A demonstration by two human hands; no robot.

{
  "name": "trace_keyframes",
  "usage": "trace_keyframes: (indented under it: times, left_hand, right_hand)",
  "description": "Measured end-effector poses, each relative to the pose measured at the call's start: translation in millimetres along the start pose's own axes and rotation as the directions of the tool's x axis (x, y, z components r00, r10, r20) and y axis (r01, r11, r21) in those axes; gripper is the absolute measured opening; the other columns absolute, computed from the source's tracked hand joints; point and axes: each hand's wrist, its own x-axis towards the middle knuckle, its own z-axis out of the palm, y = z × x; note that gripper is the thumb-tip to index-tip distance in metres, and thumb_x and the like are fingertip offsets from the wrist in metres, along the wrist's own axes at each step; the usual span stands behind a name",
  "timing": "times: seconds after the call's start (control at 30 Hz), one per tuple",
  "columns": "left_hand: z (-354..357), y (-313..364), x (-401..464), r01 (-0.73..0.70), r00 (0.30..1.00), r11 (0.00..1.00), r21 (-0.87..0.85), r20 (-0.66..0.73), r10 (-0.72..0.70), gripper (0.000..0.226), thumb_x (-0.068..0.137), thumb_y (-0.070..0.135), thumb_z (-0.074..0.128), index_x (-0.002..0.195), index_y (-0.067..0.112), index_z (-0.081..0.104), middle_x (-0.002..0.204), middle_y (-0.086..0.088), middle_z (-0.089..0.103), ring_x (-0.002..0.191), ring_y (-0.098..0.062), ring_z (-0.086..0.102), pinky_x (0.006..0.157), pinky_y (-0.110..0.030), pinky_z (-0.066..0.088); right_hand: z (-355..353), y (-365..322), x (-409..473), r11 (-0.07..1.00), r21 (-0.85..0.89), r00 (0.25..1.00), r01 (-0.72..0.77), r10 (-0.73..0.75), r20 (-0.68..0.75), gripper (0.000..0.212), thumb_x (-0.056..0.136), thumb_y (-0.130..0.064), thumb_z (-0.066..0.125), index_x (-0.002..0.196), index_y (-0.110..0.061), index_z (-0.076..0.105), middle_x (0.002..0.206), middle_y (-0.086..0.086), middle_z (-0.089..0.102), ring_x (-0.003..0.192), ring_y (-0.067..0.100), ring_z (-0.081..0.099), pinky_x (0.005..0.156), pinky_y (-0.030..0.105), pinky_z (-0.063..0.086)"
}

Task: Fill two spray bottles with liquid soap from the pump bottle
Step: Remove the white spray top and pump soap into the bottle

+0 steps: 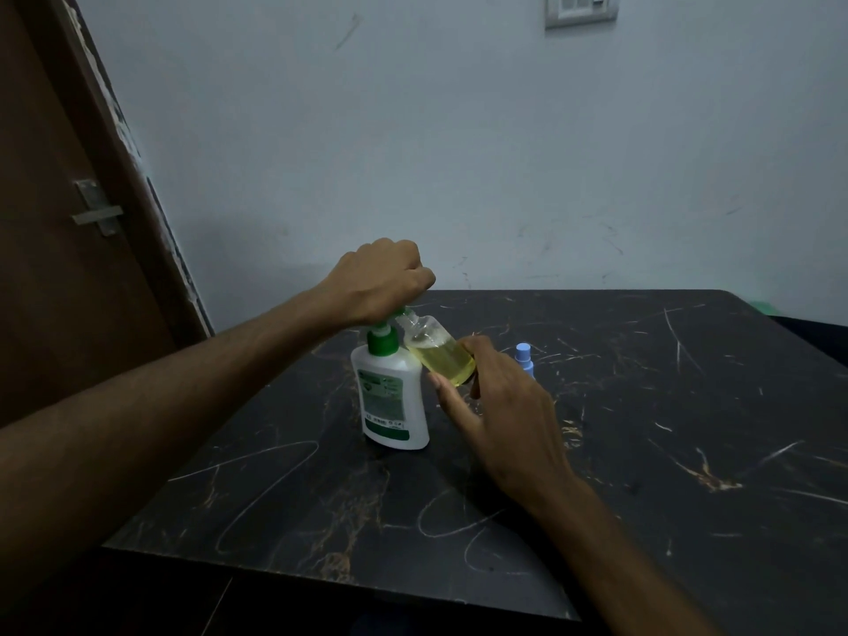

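pump bottle (393, 397) x1, spray bottles x2, hands x2

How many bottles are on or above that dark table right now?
3: the white pump bottle standing on the table; a clear spray bottle tilted at its nozzle, held in the right hand; a blue-capped bottle partly hidden behind that hand.

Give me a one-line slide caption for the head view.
Left hand presses the pump bottle while right hand tilts a half-filled spray bottle at its nozzle.
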Motion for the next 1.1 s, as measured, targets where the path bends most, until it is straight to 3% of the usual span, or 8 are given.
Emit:
trace_keyframes:
  times: [0.47,0.8,0.97,1.1]
  left_hand:
    - [1.4,-2.1,-0.9,-0.016,1.000,1.000,0.017,-0.012,0.016,0.037,0.093,0.033,0.048,0.063,0.021,0.029,0.063,0.002,0.039,0.060,-0.021,0.033,0.058,-0.037,0.028]
    - [-0.1,1.2,-1.3,-0.025,1.000,0.999,0.040,-0.002,0.026,0.033,0.087,0.039,0.043,0.064,0.019,0.032,0.064,0.000,0.043,0.061,-0.023,0.036,0.061,-0.039,0.031]
    - [-8.2,3.9,-0.9,-0.052,0.999,0.997,0.064,-0.001,0.052,0.032,0.083,0.037,0.042,0.061,0.019,0.026,0.059,-0.001,0.037,0.058,-0.023,0.031,0.059,-0.038,0.030]
    - [-6.6,5.9,-0.9,-0.042,0.999,0.997,0.058,0.009,0.042,0.032,0.083,0.037,0.041,0.061,0.019,0.026,0.059,-0.001,0.037,0.059,-0.023,0.031,0.059,-0.038,0.029]
  right_hand:
    - [-0.6,-0.8,-0.3,1.000,-0.005,1.000,-0.002,0.002,-0.008,0.035,0.102,-0.056,0.049,0.121,-0.026,0.053,0.089,-0.013,0.057,0.074,0.003,0.052,0.060,0.025,0.050]
    - [-0.5,-0.9,0.0,1.000,0.004,1.000,-0.005,0.005,-0.015,0.036,0.101,-0.057,0.047,0.119,-0.027,0.054,0.088,-0.017,0.051,0.072,0.001,0.048,0.059,0.012,0.036]
    - [-0.2,-0.4,-0.6,1.000,0.001,1.000,-0.006,0.006,-0.010,0.037,0.101,-0.058,0.048,0.120,-0.027,0.053,0.089,-0.016,0.053,0.074,0.003,0.050,0.060,0.019,0.045]
    - [-1.7,-0.8,0.1,1.000,-0.005,1.000,-0.007,0.007,-0.007,0.039,0.100,-0.059,0.045,0.121,-0.026,0.054,0.090,-0.017,0.053,0.073,0.002,0.049,0.059,0.010,0.035]
